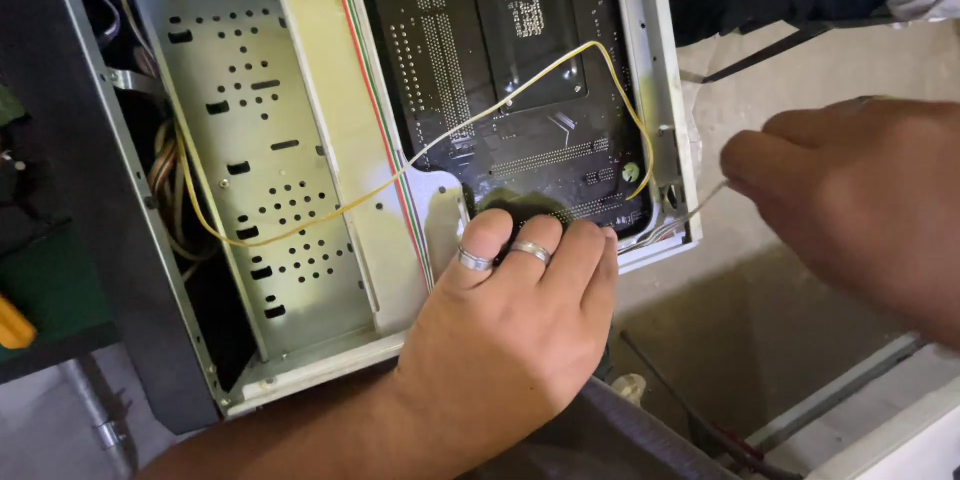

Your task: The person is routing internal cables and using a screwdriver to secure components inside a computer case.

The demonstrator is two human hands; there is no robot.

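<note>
The black circuit board (500, 60) lies in the open computer case (300, 340) under my left hand (520, 310), fingers pressed down steadying it, while my right hand (860, 200) pinches a thin wire (690, 212) taut.

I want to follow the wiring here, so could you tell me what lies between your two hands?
In the head view, the case's white edge and a thin pale wire lie between the left hand and right hand.

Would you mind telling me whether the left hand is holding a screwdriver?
No, the left hand holds no tool; it rests palm-down with its fingers on the dark circuit board inside the open computer case.
</note>
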